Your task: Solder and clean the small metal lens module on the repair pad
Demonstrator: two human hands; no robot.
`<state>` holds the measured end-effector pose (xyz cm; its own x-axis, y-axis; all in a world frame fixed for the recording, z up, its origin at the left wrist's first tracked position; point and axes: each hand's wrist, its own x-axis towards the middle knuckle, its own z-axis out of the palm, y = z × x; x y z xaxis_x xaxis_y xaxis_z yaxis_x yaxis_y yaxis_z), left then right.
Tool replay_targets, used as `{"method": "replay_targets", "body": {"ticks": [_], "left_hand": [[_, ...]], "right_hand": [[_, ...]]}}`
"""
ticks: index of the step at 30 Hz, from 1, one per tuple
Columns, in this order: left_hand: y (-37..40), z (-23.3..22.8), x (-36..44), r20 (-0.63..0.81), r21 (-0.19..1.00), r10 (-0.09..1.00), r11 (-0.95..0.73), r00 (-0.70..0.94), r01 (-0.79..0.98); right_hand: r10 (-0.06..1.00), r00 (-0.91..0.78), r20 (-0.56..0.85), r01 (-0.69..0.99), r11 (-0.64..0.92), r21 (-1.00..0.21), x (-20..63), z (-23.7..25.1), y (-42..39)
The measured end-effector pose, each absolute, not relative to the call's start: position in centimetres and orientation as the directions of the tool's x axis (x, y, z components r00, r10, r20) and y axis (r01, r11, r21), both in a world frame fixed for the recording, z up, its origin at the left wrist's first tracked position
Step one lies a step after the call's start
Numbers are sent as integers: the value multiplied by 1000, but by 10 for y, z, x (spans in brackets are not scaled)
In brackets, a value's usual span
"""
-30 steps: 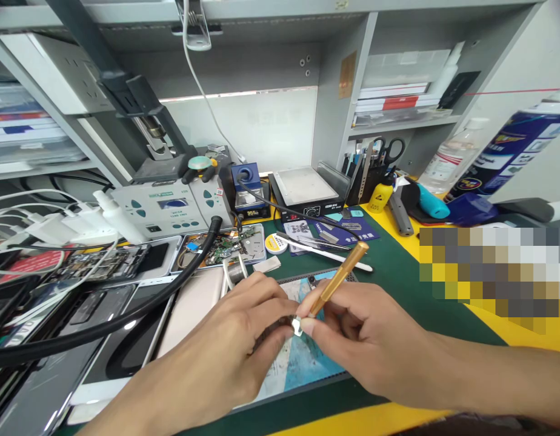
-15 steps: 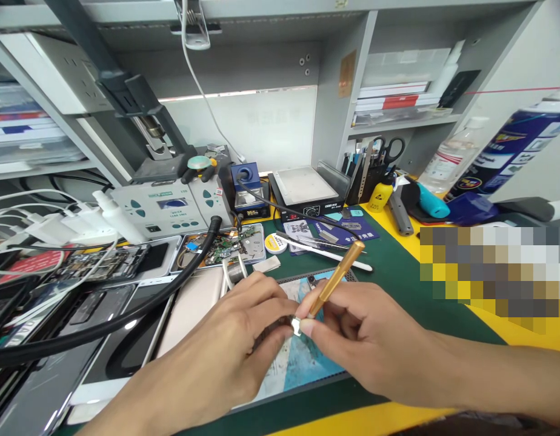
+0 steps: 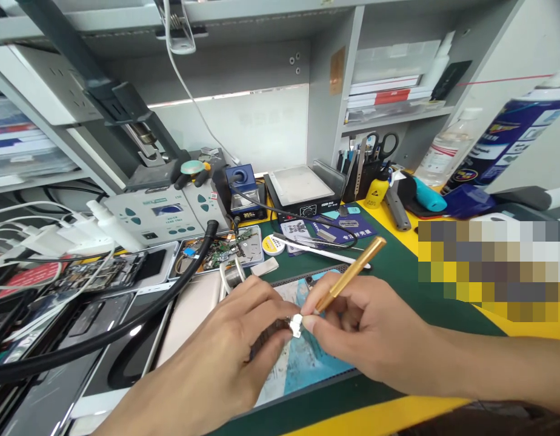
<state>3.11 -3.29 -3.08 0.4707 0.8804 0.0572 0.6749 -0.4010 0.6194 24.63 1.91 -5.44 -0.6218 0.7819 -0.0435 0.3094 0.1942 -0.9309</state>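
Between the fingertips of my left hand (image 3: 234, 339) is a small silvery metal piece (image 3: 296, 325); the hand is closed in a pinch. My right hand (image 3: 371, 327) is closed around a gold pen-shaped tool (image 3: 353, 272), which leans up and to the right. Its lower end is hidden among the fingers. The right thumb and index finger also meet at the right edge of the silvery piece. Both hands are above a blue and white work pad (image 3: 314, 357) on the green mat (image 3: 411, 309).
Left of the hands lie several phones (image 3: 125, 357), crossed by a thick black hose (image 3: 171, 293). Behind are a solder spool (image 3: 233, 275), a tray of circuit parts (image 3: 250, 245), a white stick-like tool (image 3: 325, 254) and a hot plate (image 3: 298, 184). Bottles and a spray can (image 3: 502, 139) stand at right.
The silvery piece has turned and shows more of its bright face. The gold tool leans further to the right. The view has shifted slightly; both hands keep their pinch.
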Motion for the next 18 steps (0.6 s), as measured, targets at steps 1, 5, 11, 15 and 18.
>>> {"method": "replay_targets", "body": {"ticks": [1,5,11,15,18], "left_hand": [[-33,-32,31,66,610,881,-408,469,679],[-33,-40,30,168,548,876,-464,451,696],[-38,-49,34,293,502,873,-488,391,714],[-40,-49,35,295,494,881,-473,371,729],[-39,-50,35,308,485,864,-504,400,715]], "right_hand": [[774,-631,-57,307,182,-934,247,-55,19],[776,-628,-62,266,139,-954,247,-54,17],[805,-584,-109,241,43,-970,245,-51,17],[808,-575,-129,252,25,-967,243,-50,17],[809,-573,-132,245,16,-969,242,-51,17]]}}
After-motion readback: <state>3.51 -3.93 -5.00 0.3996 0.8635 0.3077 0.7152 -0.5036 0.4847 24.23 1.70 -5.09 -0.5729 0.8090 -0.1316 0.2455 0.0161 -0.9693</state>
